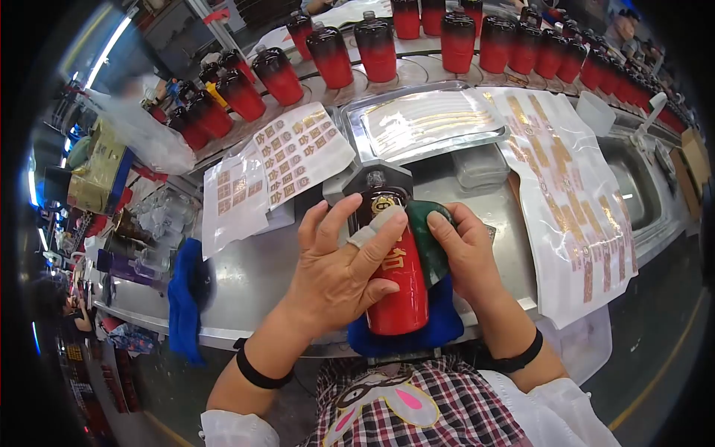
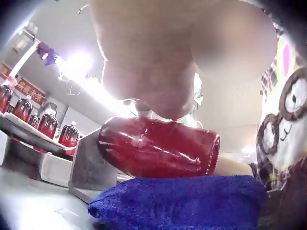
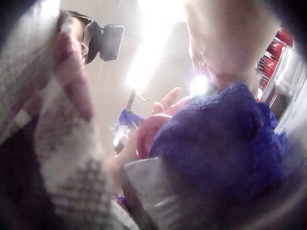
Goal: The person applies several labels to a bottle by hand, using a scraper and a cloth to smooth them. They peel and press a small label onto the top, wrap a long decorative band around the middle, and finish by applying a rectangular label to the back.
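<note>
A red bottle (image 1: 398,287) with a black top and gold characters lies on its side on a blue cloth (image 1: 443,328) at the table's front edge. My left hand (image 1: 339,268) rests on the bottle, fingers spread and fairly straight across its label, one finger wrapped in white tape. My right hand (image 1: 465,249) presses a dark green cloth (image 1: 428,238) against the bottle's right side, fingers curled round the cloth. In the left wrist view the bottle (image 2: 158,148) lies on the blue cloth (image 2: 182,201) under my palm. The right wrist view shows the blue cloth (image 3: 220,143) and a bit of red bottle (image 3: 148,132).
Sheets of gold stickers (image 1: 298,153) lie on the metal table (image 1: 253,276), a long sheet (image 1: 573,201) at the right. A steel tray (image 1: 424,123) sits behind. Rows of red bottles (image 1: 454,41) line the back. Another blue cloth (image 1: 186,298) hangs at the left edge.
</note>
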{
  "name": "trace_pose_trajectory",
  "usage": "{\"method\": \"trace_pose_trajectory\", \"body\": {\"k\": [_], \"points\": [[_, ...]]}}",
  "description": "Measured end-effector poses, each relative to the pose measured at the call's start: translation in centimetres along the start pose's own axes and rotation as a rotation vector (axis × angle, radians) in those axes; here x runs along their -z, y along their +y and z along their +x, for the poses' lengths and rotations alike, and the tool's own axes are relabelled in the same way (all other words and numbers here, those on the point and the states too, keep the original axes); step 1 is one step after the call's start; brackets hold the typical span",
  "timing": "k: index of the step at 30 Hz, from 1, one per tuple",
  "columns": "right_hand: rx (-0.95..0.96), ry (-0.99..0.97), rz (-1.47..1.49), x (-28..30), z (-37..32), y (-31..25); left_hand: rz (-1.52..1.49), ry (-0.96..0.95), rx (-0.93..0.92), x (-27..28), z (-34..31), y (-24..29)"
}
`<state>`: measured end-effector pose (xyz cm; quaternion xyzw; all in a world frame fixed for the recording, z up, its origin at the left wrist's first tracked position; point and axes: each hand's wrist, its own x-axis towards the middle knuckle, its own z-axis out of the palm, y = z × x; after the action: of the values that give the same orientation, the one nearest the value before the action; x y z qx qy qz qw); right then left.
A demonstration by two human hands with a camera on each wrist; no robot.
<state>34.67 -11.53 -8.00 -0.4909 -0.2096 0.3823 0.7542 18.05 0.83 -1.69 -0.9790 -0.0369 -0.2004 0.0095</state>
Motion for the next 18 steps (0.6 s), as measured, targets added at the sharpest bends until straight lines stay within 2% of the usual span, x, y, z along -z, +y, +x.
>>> {"method": "trace_pose_trajectory", "body": {"k": [6,9,12,13,16,17,18], "points": [[0.043,-0.012,-0.079,0.5,0.0,-0.1,0.059,0.011,-0.071,-0.5,-1.7,1.1],[0.305,0.037,-0.491,0.0,-0.6,-2.3,0.004,0.031,-0.014,-0.4,-2.7,2.3],[0.855,-0.269,-0.973,-1.5,-0.2,-6.5,-0.031,0.094,0.037,-0.7,-3.7,3.8],[0.964,-0.395,-1.055,-2.4,0.2,-7.7,-0.045,0.116,0.054,-1.1,-4.2,4.2],[0.895,-0.596,-1.139,-3.9,3.9,-8.4,-0.085,0.195,0.118,-2.1,-5.0,5.3],[1.014,-0.53,-1.274,-4.7,4.2,-9.1,-0.112,0.22,0.142,-2.4,-5.2,5.6],[1.012,-0.641,-1.331,-5.2,3.5,-9.6,-0.138,0.246,0.165,-2.7,-5.4,5.8]]}}
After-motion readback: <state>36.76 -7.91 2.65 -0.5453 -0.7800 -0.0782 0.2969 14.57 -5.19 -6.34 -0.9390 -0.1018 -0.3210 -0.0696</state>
